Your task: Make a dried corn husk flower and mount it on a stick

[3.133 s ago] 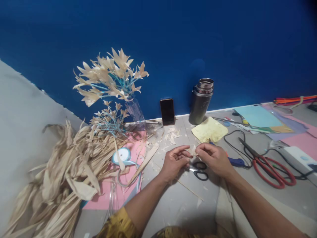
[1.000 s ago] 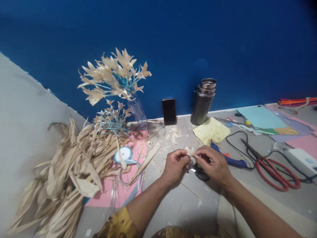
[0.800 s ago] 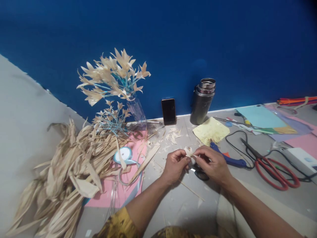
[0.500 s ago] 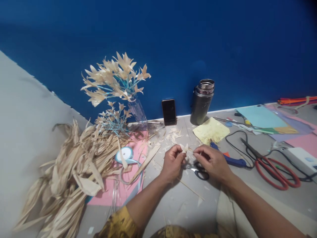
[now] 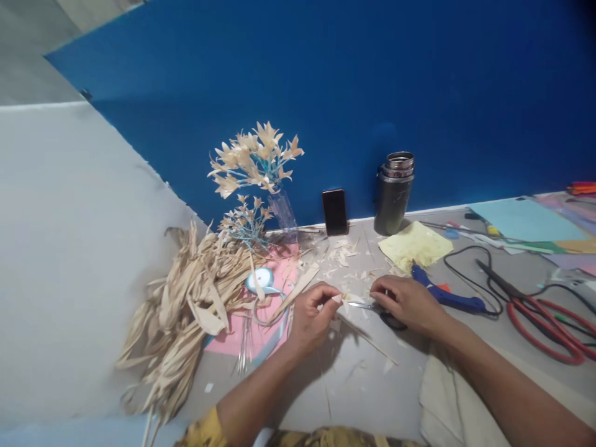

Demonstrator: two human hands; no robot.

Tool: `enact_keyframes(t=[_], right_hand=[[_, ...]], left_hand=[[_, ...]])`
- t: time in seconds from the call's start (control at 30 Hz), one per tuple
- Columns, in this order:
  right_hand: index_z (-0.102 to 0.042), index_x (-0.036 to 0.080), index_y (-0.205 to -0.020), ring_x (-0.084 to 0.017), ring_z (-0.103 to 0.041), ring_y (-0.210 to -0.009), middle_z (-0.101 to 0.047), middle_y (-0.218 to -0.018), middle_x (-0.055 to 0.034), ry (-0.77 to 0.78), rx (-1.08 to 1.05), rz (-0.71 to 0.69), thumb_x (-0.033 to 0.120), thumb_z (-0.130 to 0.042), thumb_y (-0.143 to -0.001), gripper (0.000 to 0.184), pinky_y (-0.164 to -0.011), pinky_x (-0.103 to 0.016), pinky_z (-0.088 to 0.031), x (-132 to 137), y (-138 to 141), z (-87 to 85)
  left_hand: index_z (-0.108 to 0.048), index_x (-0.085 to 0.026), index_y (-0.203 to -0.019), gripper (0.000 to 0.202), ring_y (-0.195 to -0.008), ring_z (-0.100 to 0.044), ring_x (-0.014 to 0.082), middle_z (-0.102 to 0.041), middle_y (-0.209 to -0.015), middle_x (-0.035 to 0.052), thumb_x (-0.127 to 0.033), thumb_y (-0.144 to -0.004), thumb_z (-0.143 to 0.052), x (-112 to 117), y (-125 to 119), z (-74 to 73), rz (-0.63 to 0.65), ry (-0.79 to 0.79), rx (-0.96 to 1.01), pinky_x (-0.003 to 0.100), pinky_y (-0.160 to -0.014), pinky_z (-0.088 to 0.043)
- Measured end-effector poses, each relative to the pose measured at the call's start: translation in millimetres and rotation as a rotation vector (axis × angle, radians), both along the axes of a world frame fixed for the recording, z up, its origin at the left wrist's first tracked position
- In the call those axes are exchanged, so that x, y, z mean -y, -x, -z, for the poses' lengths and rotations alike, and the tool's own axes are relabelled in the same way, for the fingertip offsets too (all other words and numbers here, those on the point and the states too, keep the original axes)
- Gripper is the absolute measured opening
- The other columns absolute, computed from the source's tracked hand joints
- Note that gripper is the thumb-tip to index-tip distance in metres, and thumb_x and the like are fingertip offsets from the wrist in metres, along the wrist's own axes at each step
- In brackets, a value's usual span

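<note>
My left hand (image 5: 311, 315) pinches a small pale husk piece (image 5: 339, 298) between thumb and fingertips, just above the grey table (image 5: 354, 385). To its right, my right hand (image 5: 406, 302) rests palm down over the small black-handled scissors (image 5: 372, 307); whether it grips them I cannot tell. The scissor blades point left toward the husk piece. A thin wooden stick (image 5: 367, 338) lies on the table under both hands. Husk scraps are scattered about them.
A heap of dried husks (image 5: 186, 310) lies at left beside pink paper (image 5: 261, 323) and a ribbon spool (image 5: 261, 280). A vase of husk flowers (image 5: 261, 167), a phone (image 5: 335, 212) and a steel flask (image 5: 393, 192) stand by the blue wall. Blue glue gun (image 5: 449, 299), red scissors (image 5: 549, 313), yellow cloth (image 5: 414, 246) sit right.
My hands have come apart: the left keeps the husk piece, the right has dropped onto the black scissors. The view has swung left, shifting everything rightward.
</note>
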State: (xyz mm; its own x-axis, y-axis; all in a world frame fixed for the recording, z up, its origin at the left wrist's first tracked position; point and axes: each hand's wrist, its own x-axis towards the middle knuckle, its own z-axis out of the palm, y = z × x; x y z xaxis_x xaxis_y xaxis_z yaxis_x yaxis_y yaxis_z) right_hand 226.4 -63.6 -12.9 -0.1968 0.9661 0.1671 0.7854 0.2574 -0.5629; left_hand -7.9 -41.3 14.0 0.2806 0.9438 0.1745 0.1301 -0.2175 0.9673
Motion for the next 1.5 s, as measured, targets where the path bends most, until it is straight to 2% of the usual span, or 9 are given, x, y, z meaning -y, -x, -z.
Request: enact_keyframes(t=[0.17,0.33,0.67,0.9,1.17,1.3,1.37,1.43,1.5], right_hand=[[-0.066,0.023,-0.085,-0.021,-0.066,-0.08,-0.073,-0.086,-0.0026,-0.009,0.022,-0.042,0.032,-0.05,-0.097,0.022,-0.071,-0.031,-0.041,-0.4,-3.1,2.4],[-0.067,0.023,-0.085,-0.02,-0.065,-0.078,-0.074,-0.084,-0.0028,-0.043,0.022,-0.042,0.033,-0.051,-0.095,0.022,-0.069,-0.03,-0.041,-0.7,-7.1,2.7],[-0.068,0.023,-0.081,-0.02,-0.065,-0.076,-0.074,-0.082,-0.0031,-0.033,0.051,-0.069,0.034,-0.051,-0.094,0.024,-0.068,-0.029,-0.041,-4.7,-10.1,6.5],[-0.067,0.023,-0.085,-0.021,-0.066,-0.081,-0.075,-0.087,-0.0036,-0.01,0.053,-0.1,0.029,-0.052,-0.094,0.02,-0.07,-0.03,-0.04,2.2,0.1,0.5],[-0.069,0.021,-0.088,-0.021,-0.066,-0.084,-0.074,-0.09,-0.0047,0.084,0.084,-0.135,0.025,-0.051,-0.097,0.02,-0.073,-0.03,-0.04,8.8,11.6,-1.1],[-0.069,0.022,-0.088,-0.02,-0.067,-0.082,-0.074,-0.09,-0.0036,0.124,0.092,-0.146,0.025,-0.053,-0.096,0.018,-0.071,-0.029,-0.039,17.9,21.4,-5.8],[-0.067,0.023,-0.084,-0.02,-0.066,-0.077,-0.074,-0.085,-0.002,0.147,0.136,-0.171,0.031,-0.063,-0.091,0.012,-0.067,-0.029,-0.036,22.7,29.7,-6.5],[-0.067,0.023,-0.081,-0.022,-0.066,-0.074,-0.073,-0.083,-0.0018,0.16,0.211,-0.183,0.036,-0.072,-0.084,0.015,-0.065,-0.03,-0.034,25.7,38.4,-4.1],[-0.067,0.022,-0.082,-0.023,-0.067,-0.076,-0.074,-0.085,-0.004,0.158,0.29,-0.188,0.032,-0.072,-0.084,0.012,-0.065,-0.03,-0.035,26.6,45.4,0.9]], left_hand=[[-0.067,-0.018,-0.076,0.005,-0.046,-0.05,0.008,-0.057,-0.058,-0.0039,-0.022,-0.073,-0.066,21.8,0.1,18.7,-0.115,0.178,0.139,0.021,-0.048,-0.039],[-0.067,-0.018,-0.078,0.006,-0.047,-0.049,0.0082,-0.055,-0.053,-0.0054,-0.02,-0.073,-0.066,35.8,1.1,32.3,-0.142,0.2,0.182,0.021,-0.05,-0.039],[-0.066,-0.017,-0.075,0.005,-0.05,-0.048,0.0079,-0.054,-0.056,-0.0046,-0.021,-0.072,-0.066,49.0,13.1,34.6,-0.18,0.229,0.202,0.021,-0.051,-0.038],[-0.064,-0.019,-0.074,0.003,-0.047,-0.047,0.0084,-0.053,-0.055,-0.0047,-0.021,-0.072,-0.064,32.8,13.6,26.9,-0.157,0.185,0.129,0.021,-0.049,-0.036],[-0.055,-0.02,-0.083,0.018,-0.049,-0.047,0.0083,-0.052,-0.057,-0.0062,-0.033,-0.083,-0.067,0.8,-0.4,15.9,-0.069,0.161,0.199,0.021,-0.052,-0.038],[-0.053,-0.021,-0.082,0.017,-0.051,-0.046,0.0095,-0.05,-0.054,-0.0064,-0.034,-0.089,-0.062,-7.0,-2.1,18.4,-0.11,0.192,0.17,0.021,-0.055,-0.039],[-0.052,-0.021,-0.08,0.02,-0.052,-0.047,0.0098,-0.051,-0.055,-0.0058,-0.036,-0.091,-0.06,-10.4,-0.4,22.2,-0.132,0.205,0.158,0.021,-0.057,-0.041],[-0.051,-0.021,-0.079,0.023,-0.052,-0.046,0.0097,-0.05,-0.056,-0.0061,-0.039,-0.092,-0.06,-14.1,2.0,25.9,-0.144,0.222,0.177,0.021,-0.056,-0.041],[-0.05,-0.022,-0.08,0.026,-0.05,-0.045,0.0097,-0.051,-0.056,-0.0064,-0.042,-0.092,-0.061,-18.1,4.3,27.6,-0.147,0.257,0.212,0.021,-0.053,-0.04]])
